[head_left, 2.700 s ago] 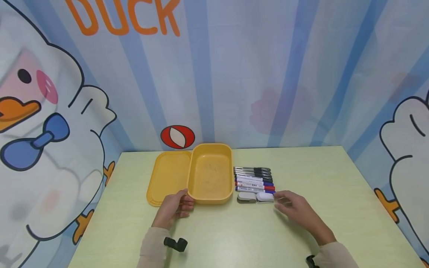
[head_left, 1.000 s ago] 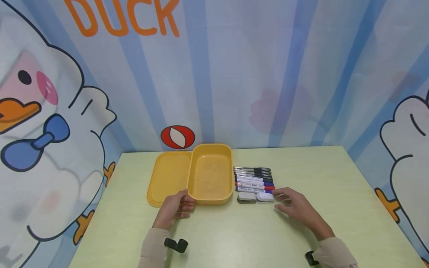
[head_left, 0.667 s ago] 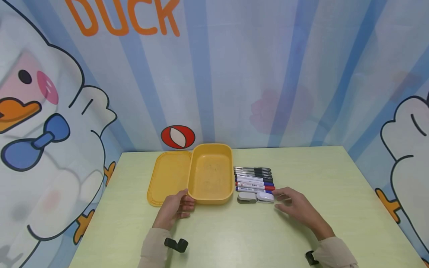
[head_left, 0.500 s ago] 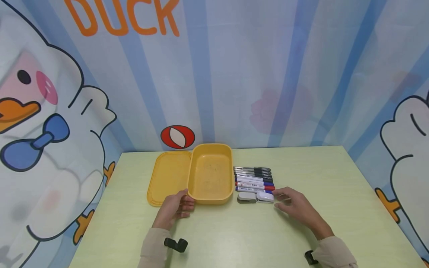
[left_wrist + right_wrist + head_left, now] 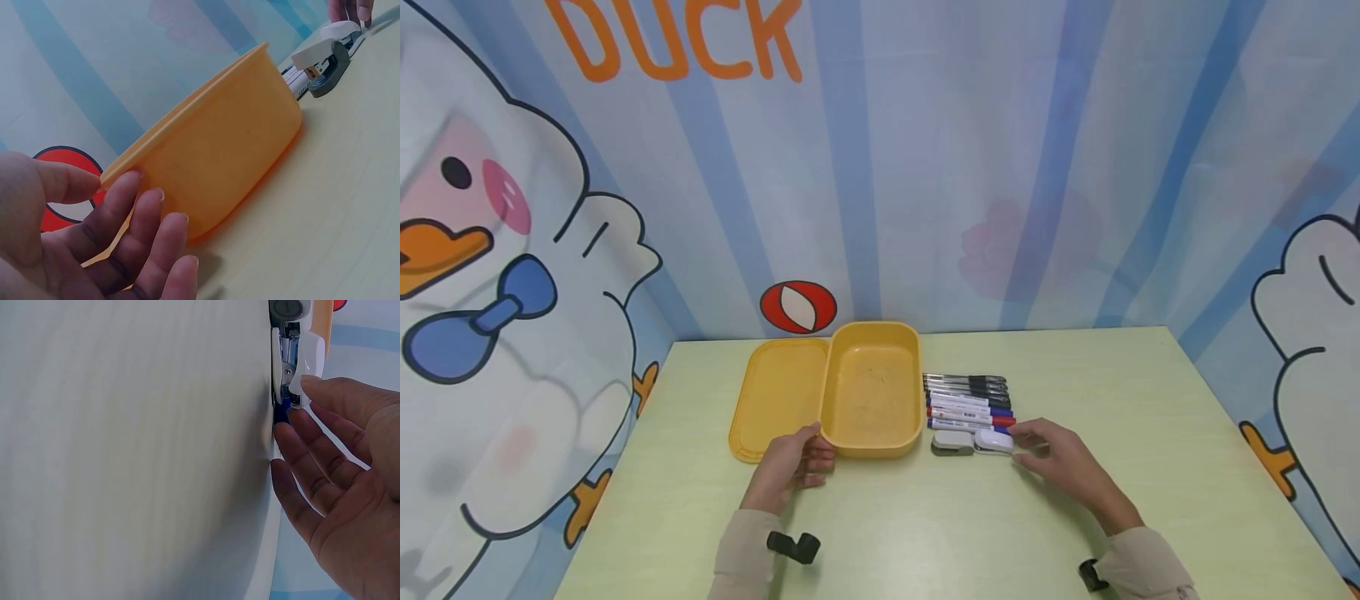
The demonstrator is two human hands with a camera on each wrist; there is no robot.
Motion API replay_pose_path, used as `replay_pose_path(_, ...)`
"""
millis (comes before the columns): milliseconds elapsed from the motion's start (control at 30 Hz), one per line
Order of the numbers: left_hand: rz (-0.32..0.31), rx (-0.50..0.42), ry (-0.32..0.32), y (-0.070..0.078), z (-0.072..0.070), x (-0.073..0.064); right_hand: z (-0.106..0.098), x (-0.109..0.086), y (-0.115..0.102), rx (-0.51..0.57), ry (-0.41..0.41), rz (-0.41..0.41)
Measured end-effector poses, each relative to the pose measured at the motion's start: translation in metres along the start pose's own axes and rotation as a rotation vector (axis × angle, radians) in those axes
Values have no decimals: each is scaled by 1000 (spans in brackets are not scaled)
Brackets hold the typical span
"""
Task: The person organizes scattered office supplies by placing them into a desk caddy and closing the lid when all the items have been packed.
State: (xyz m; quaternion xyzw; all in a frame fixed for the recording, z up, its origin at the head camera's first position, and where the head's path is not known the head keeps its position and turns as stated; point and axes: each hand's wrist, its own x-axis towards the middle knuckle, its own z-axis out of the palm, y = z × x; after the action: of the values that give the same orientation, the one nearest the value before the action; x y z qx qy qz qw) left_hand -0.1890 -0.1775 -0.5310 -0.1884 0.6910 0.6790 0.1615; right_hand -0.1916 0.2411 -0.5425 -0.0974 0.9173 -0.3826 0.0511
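Observation:
My left hand (image 5: 786,467) pinches the near left corner of a yellow plastic box (image 5: 872,400) by its rim. In the left wrist view the thumb is at the rim and the index fingertip just under it; the other fingers lie loosely bent beside the wall. At the right, my right hand (image 5: 1063,462) is at the end of a white stapler (image 5: 994,442). The right wrist view has the thumb tip touching the white stapler (image 5: 310,356), with the other fingers spread and loosely bent. Left of it sits a grey stapler (image 5: 952,442).
Several markers (image 5: 962,412) and black pens (image 5: 962,381) lie in a row behind the staplers, right of the box. A yellow lid (image 5: 778,396) lies flat at the box's left. A printed curtain (image 5: 910,167) hangs behind the table (image 5: 910,533).
My right hand has shifted slightly left, closer to the end of the white stapler. The left hand, the box and the other items have stayed in place.

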Motion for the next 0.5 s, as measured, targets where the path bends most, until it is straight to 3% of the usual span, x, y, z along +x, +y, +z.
replay_pose_path(500,-14,-68,0,4,1,-3,0,0,-1,-2,-5,19)
